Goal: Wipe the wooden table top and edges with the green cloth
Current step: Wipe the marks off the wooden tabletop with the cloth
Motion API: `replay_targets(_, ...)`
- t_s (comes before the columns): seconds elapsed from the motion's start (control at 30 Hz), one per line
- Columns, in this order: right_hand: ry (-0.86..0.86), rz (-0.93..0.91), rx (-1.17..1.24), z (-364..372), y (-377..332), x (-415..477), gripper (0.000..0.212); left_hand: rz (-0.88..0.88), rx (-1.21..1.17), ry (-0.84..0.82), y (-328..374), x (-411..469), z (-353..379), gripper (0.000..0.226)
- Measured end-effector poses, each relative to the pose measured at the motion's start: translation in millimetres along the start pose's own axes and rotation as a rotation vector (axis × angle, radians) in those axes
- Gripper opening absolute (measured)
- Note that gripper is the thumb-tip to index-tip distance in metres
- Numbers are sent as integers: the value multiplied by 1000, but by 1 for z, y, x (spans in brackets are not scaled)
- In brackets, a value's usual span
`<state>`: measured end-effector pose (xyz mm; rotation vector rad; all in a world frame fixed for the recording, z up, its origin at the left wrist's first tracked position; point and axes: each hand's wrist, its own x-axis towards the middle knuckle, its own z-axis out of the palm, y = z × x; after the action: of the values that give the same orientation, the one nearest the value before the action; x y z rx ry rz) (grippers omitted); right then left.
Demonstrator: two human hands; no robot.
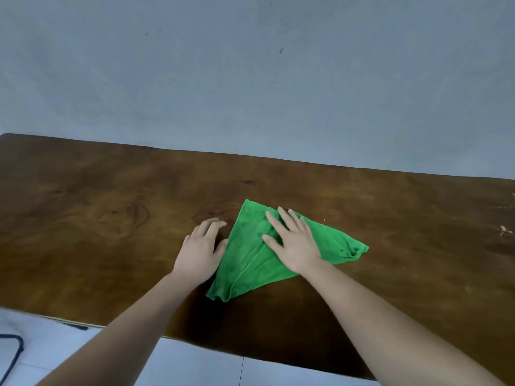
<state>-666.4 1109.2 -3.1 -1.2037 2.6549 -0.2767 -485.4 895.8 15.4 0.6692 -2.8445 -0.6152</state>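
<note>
A green cloth [250, 263] lies flat and creased in a rough triangle near the middle of the dark wooden table [97, 218]. My right hand [292, 243] rests palm down on top of the cloth with fingers spread. My left hand [202, 249] lies flat on the bare wood just left of the cloth, its thumb touching the cloth's left edge. Neither hand grips the cloth.
A plain grey-blue wall [250, 79] stands right behind the table's far edge. Pale floor tiles [195, 363] show below the near edge. A dark cable [16, 346] loops on the floor at lower left. Small white marks [504, 229] dot the wood at far right.
</note>
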Motion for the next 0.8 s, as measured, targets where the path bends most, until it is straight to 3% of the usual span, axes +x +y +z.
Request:
replay_targets(0.13, -113, -14, -142, 17, -52, -1, 87, -74, -70, 68, -22, 2, 0, 42)
replay_targets(0.3, -154, -297, -155, 46, -127, -57, 90, -122, -90, 74, -40, 9, -1, 42)
replay_targets(0.43, -116, -343, -113, 47, -112, -79, 84, -109, -66, 45, -42, 18, 3, 48)
replay_targets(0.8, 13, 273, -119, -13, 121, -121, 86, 48, 24, -102, 15, 16, 35, 61)
